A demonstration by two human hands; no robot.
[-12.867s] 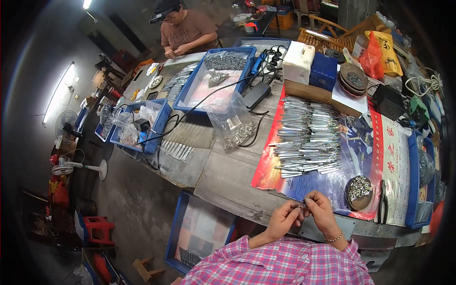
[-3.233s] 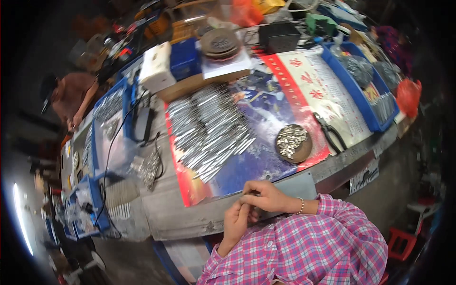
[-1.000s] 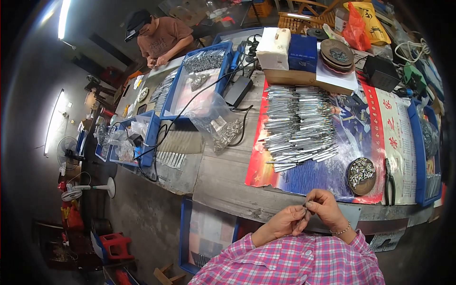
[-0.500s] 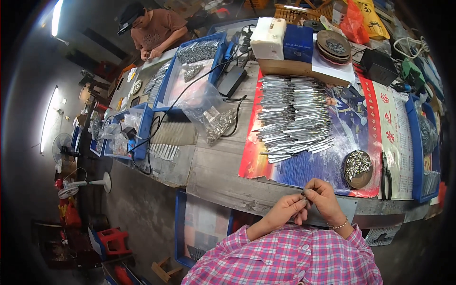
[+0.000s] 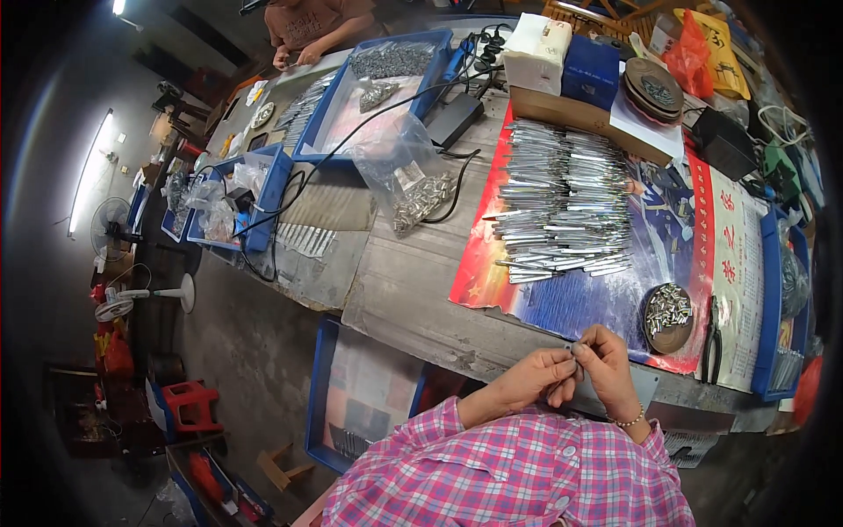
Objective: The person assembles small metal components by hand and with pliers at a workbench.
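Observation:
My left hand (image 5: 537, 376) and my right hand (image 5: 606, 367) meet in front of my chest, just off the table's near edge. Thumbs and fingers of both are pinched together around something small and greyish, mostly hidden by the fingertips. Beyond them, slim shiny metal pieces (image 5: 562, 198) lie in two dense columns on a printed poster (image 5: 584, 303). Right of my hands is a round brown dish (image 5: 678, 340) filled with small metal cylinders (image 5: 669, 307). Pliers with black handles (image 5: 712, 342) rest beside the dish.
A blue tray (image 5: 307, 140) holds small metal parts, with a plastic bag of metal cylinders (image 5: 421, 200) by it. A black cable (image 5: 351, 145) crosses there. Blue bins (image 5: 766, 351) stand at right and below the table (image 5: 321, 378). A co-worker (image 5: 316, 31) sits at far left.
My view has shifted and tilted a little, so the table sits differently in the picture. Both hands stay pinched together, with the fingers slightly moved.

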